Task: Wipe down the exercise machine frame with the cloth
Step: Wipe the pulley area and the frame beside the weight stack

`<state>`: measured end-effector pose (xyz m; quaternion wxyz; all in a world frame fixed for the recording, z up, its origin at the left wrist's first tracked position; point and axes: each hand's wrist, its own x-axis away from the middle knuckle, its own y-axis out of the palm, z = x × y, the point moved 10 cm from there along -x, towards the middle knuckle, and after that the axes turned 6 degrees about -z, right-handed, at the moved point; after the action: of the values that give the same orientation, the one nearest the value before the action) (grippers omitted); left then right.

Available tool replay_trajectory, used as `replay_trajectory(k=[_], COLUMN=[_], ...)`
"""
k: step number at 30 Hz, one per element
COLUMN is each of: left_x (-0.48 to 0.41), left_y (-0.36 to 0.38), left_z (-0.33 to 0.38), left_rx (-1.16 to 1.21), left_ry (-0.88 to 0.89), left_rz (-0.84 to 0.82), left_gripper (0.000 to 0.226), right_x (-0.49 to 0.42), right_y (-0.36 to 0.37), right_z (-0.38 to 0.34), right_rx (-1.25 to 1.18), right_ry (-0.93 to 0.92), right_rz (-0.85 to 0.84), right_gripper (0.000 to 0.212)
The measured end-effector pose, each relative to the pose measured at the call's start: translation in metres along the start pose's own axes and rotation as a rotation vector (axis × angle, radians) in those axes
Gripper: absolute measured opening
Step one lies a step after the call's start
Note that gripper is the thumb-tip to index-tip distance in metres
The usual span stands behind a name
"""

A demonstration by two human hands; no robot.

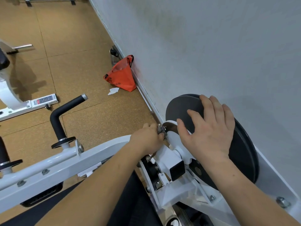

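Note:
The white exercise machine frame (pixel 53 167) runs from the lower left to the centre, ending at a white sleeve by a black weight plate (pixel 244 154). My left hand (pixel 147 139) grips a small bunched grey cloth (pixel 161 130) and holds it against the end of the frame beside the sleeve. Most of the cloth is hidden inside the fist. My right hand (pixel 210 126) rests with spread, straight fingers on the weight plate and the sleeve in front of it.
A black padded handle (pixel 65 110) rises from the frame at left. An orange bag (pixel 122 75), a water bottle (pixel 114 56) and a scrap of paper (pixel 113 91) lie by the grey wall (pixel 211 46). Another white machine (pixel 9 97) stands far left on the cork floor.

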<state>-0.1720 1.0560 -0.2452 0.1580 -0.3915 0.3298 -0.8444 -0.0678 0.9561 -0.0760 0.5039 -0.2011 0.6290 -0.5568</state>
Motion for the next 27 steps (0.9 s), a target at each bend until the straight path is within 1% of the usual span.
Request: replay_trajectory(k=[3, 5, 7, 9, 10, 12, 13, 14, 15, 16, 17, 18, 19, 22, 25, 27], left_x=[0.006, 0.013, 0.011, 0.003, 0.000, 0.000, 0.004, 0.009, 0.016, 0.025, 0.033, 0.039, 0.043, 0.038, 0.017, 0.013], left_y=[0.001, 0.004, 0.006, -0.002, -0.008, -0.017, -0.017, -0.012, -0.002, 0.012, 0.022, 0.029, 0.033, 0.026, 0.010, -0.001], left_z=[0.004, 0.009, 0.010, 0.008, 0.005, 0.000, 0.001, 0.005, 0.010, 0.016, 0.023, 0.030, 0.034, 0.026, 0.002, -0.004], left_rx=[-0.115, -0.212, -0.217, -0.106, -0.011, 0.174, 0.190, 0.109, -0.045, -0.205, -0.314, -0.359, -0.357, -0.303, -0.115, -0.025], left_ry=[-0.111, -0.118, -0.104, -0.040, -0.003, 0.036, 0.032, 0.013, -0.024, -0.062, -0.080, -0.080, -0.067, -0.019, 0.044, 0.090], left_rz=[0.064, 0.090, 0.088, 0.087, 0.081, 0.052, 0.029, -0.009, -0.050, -0.082, -0.088, -0.088, -0.082, -0.079, -0.132, -0.116], left_gripper=[0.052, 0.058, 0.054, 0.035, 0.027, 0.025, 0.024, 0.027, 0.050, 0.078, 0.096, 0.102, 0.104, 0.097, 0.077, 0.069], right_x=[0.000, 0.000, 0.000, 0.000, -0.001, -0.001, -0.001, -0.001, -0.001, 0.000, -0.001, -0.001, -0.001, -0.001, -0.001, -0.001], right_y=[0.000, -0.001, -0.002, -0.003, -0.003, -0.002, -0.002, -0.003, -0.003, -0.003, -0.003, -0.003, -0.003, -0.003, -0.002, -0.003], right_z=[0.000, -0.001, -0.001, -0.002, -0.002, -0.002, -0.001, -0.001, -0.002, -0.002, -0.002, -0.002, -0.002, -0.003, -0.004, -0.003], right_rx=[-0.002, -0.004, -0.009, -0.007, -0.004, -0.002, -0.004, -0.006, -0.011, -0.014, -0.015, -0.014, -0.013, -0.013, -0.016, -0.016], right_ry=[0.005, 0.001, -0.006, -0.008, -0.008, -0.009, -0.009, -0.008, -0.010, -0.011, -0.010, -0.007, -0.007, -0.013, -0.019, -0.018], right_rz=[0.009, 0.022, 0.041, 0.045, 0.040, 0.029, 0.030, 0.033, 0.035, 0.040, 0.046, 0.048, 0.048, 0.042, 0.012, 0.003], right_gripper=[0.041, 0.042, 0.042, 0.041, 0.041, 0.041, 0.040, 0.040, 0.040, 0.040, 0.040, 0.040, 0.040, 0.040, 0.040, 0.040])
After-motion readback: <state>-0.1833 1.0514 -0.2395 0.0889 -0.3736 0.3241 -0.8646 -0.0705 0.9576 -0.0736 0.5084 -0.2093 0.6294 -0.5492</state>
